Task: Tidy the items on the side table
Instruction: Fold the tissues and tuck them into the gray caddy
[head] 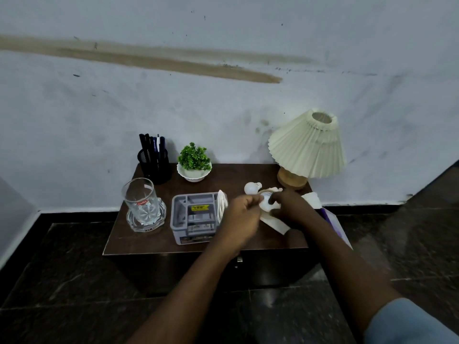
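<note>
I find both hands meeting over the right half of the side table (139, 239), at 3 o'clock from the grey organiser (174, 214). The left hand (244, 212), fingers curled, pinches one edge of a white round item (266, 204), and the right hand (290, 207) grips its far side; blur hides finer contact. White paper (275, 223) lies beneath, with a bulb (251, 187) at 11 o'clock and the lamp (308, 145) at 1 o'clock.

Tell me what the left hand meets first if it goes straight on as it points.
Probably the white round item the right hand grips, right in front of the left hand; the light bulb lies just beyond.
</note>
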`<state>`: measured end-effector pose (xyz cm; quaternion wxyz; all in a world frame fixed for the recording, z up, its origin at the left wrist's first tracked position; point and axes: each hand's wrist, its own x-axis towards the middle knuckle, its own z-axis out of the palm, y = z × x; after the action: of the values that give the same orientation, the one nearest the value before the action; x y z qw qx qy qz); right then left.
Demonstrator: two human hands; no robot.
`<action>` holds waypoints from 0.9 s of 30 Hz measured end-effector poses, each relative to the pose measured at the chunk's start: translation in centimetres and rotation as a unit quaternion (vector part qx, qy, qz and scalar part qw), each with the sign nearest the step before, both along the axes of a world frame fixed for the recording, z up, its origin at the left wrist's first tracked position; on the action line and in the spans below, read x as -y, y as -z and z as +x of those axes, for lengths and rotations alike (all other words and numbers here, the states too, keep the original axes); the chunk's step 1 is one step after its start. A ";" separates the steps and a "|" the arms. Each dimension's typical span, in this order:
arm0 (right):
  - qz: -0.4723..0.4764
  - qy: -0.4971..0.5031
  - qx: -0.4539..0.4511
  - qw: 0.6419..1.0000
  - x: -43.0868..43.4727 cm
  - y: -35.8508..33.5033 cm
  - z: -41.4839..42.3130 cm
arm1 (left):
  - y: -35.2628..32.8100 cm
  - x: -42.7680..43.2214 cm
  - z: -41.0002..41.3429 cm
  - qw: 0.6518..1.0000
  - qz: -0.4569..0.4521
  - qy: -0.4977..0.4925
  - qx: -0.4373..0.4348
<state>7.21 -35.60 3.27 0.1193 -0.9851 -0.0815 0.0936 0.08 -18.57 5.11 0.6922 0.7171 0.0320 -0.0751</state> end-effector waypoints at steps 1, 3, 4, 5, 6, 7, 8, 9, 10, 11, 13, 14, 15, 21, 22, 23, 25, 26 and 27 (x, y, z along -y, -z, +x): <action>-0.014 0.006 -0.022 1.000 -0.7 0.1 0.3 | 0.8 0.5 -0.2 0.996 0.069 0.044 -0.017; -0.055 0.055 -0.130 0.988 -2.2 -0.2 1.4 | 2.2 1.1 -0.5 0.972 0.209 0.106 -0.019; -0.059 0.080 -0.154 0.983 -2.5 0.0 1.9 | 2.9 1.3 -0.5 0.953 0.273 0.131 0.000; -0.056 0.088 -0.163 0.981 -2.3 0.3 2.2 | 3.5 1.7 -0.4 0.935 0.318 0.157 0.016; -0.075 0.080 -0.181 0.977 -2.4 0.2 2.5 | 4.1 2.0 -0.3 0.921 0.347 0.179 0.023; -0.097 0.068 -0.197 0.973 -2.6 -0.1 2.7 | 4.6 2.3 -0.1 0.911 0.365 0.192 0.025; -0.106 0.042 -0.177 0.978 -2.2 0.0 2.1 | 5.2 2.6 0.2 0.901 0.386 0.196 0.028; -0.086 0.028 -0.124 0.988 -1.8 0.4 1.7 | 5.5 2.7 0.5 0.890 0.408 0.201 0.031; -0.072 0.012 -0.082 0.994 -1.2 0.9 1.3 | 5.9 2.9 0.8 0.879 0.429 0.207 0.036; -0.064 0.004 -0.072 0.995 -0.7 1.3 1.0 | 6.2 3.1 1.0 0.869 0.446 0.213 0.040; -0.043 0.006 -0.059 0.997 0.0 1.4 0.7 | 6.7 3.1 1.2 0.861 0.458 0.217 0.036; -0.011 -0.001 -0.022 1.000 0.0 1.2 0.8 | 6.8 3.0 1.3 0.861 0.460 0.217 0.030; 0.030 -0.017 0.032 0.999 0.4 1.0 0.5 | 7.0 2.9 1.4 0.859 0.464 0.217 0.024; 0.092 -0.033 0.107 0.989 0.1 -1.4 -0.3 | 7.5 1.7 2.3 0.845 0.479 0.235 0.037; 0.102 -0.044 0.110 0.988 -0.6 -1.5 -0.5 | 7.6 1.6 2.3 0.840 0.484 0.244 0.042; 0.104 -0.054 0.107 0.987 -1.7 -1.5 -0.3 | 7.4 1.5 2.2 0.830 0.497 0.250 0.044; 0.086 -0.062 0.086 0.991 -4.0 -1.1 0.0 | 7.0 1.3 2.0 0.821 0.505 0.259 0.062; 0.086 -0.064 0.080 0.991 -5.1 -0.8 0.2 | 6.8 1.3 1.9 0.822 0.503 0.257 0.078; 0.090 -0.072 0.077 0.990 -6.3 -0.4 0.5 | 6.5 1.2 1.7 0.824 0.501 0.250 0.088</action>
<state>7.73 -29.35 3.69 0.1935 -0.9663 -0.1689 0.0183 1.73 -19.77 -1.43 0.1953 0.9521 -0.1761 -0.1562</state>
